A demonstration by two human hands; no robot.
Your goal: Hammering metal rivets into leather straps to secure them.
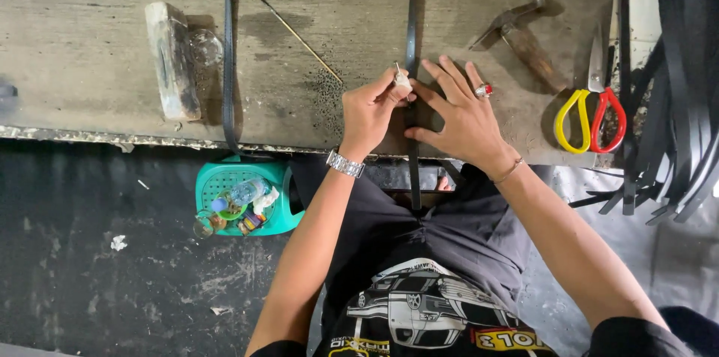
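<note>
Beside the strap (411,42) — hammer (520,38) (scissors (590,110) further right)

Left hand (371,113): closed round a small pale tool (402,78), pressed to the black strap (412,50).
Right hand (462,116): spread flat, strap pinned to the worn workbench (90,57).
Right of hands: hammer (522,33), yellow-and-red scissors (591,106).
Left: whitish block (171,59).
Below bench: green basket (241,197).
</note>
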